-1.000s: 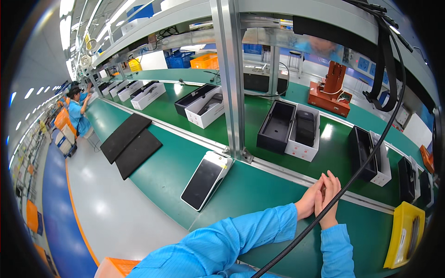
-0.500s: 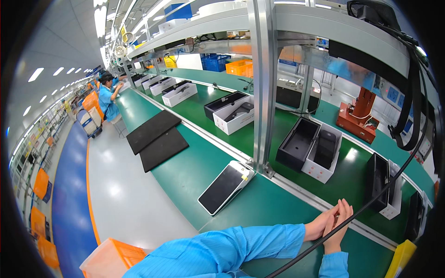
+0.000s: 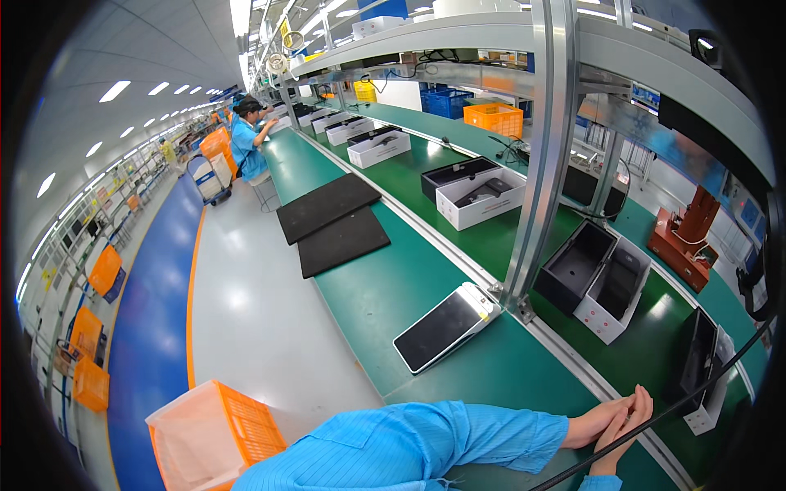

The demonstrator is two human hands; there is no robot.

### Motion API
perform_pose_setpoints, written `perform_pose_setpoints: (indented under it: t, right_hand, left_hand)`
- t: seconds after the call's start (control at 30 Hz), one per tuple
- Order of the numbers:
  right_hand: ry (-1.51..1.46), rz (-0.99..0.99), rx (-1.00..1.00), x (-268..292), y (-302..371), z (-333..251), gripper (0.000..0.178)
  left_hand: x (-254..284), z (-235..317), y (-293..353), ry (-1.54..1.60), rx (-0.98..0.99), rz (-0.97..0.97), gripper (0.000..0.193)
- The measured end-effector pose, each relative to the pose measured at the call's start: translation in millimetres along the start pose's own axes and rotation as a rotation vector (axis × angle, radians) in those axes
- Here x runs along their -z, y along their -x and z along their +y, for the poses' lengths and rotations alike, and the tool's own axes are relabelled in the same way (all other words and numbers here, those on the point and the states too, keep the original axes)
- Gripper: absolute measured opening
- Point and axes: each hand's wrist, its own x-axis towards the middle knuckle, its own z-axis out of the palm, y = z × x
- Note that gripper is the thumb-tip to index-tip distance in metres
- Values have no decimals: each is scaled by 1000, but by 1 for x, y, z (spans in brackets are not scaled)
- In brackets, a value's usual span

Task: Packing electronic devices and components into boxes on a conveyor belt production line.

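Note:
At the lower right, my left hand [image 3: 596, 423] and my right hand [image 3: 629, 425] rest against each other above the near edge of the belt. The right hand's fingers are stretched out, and the left hand's fingers lie partly behind them. Nothing shows in either hand. A white handheld device with a large dark screen [image 3: 440, 334] lies tilted on the green worktop, left of my hands. Beyond my hands, on the green belt, stands an open white box [image 3: 612, 307] with a dark device inside. Its black lid [image 3: 576, 266] sits beside it.
Two black foam mats [image 3: 332, 209] lie on the worktop. A metal post [image 3: 544, 155] rises beside the belt, and a black cable [image 3: 688, 386] crosses by my hands. More open boxes [image 3: 483, 209] line the belt. An orange crate [image 3: 246, 425] stands at lower left; a co-worker [image 3: 246, 139] sits farther off.
The view has turned left, so the worktop, boxes and post sit farther right in the picture. My hands remain together, and the handheld device lies in the same place.

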Motion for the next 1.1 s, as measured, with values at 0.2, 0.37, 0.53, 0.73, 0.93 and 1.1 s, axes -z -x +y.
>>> perform_pose_setpoints:
  t: [0.2, 0.37, 0.53, 0.73, 0.93, 1.1]
  right_hand:
    - [20, -5, 31, 0, 1, 6, 45]
    - [57, -14, 56, 2, 1, 4, 45]
    - [39, 2, 50, 3, 1, 3, 43]
    - [147, 22, 114, 13, -2, 0, 39]
    - [132, 4, 139, 21, -2, -3, 39]
    - [112, 7, 116, 36, 7, 21, 38]
  left_hand:
    - [1, -6, -7, 37, -3, 106, 32]
    - [3, -10, -9, 65, 6, 90, 34]
    - [6, -13, -11, 53, -7, 87, 42]
    - [-10, -8, -3, -111, -58, 55, 33]
    - [-9, -18, -9, -67, -40, 57, 27]
    - [-17, -40, -27, 112, -37, 26, 34]
